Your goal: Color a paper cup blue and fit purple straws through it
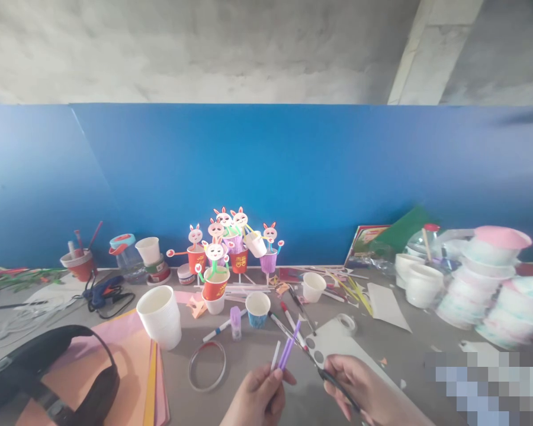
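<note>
Before the blue-bottomed cup, my left hand grips straws, my right hand scissors; behind it, rabbit figures look finished; the straws seem unattached.

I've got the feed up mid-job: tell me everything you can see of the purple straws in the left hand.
The purple straws look like slim plastic tubes, at least two, side by side. The left hand pinches them between thumb and fingers; their upper ends stick out free, tilting up and rightward in the picture, while the hand hides their lower ends. A white stick is held just left of them. The scissors lie to their right, not gripping them.
</note>
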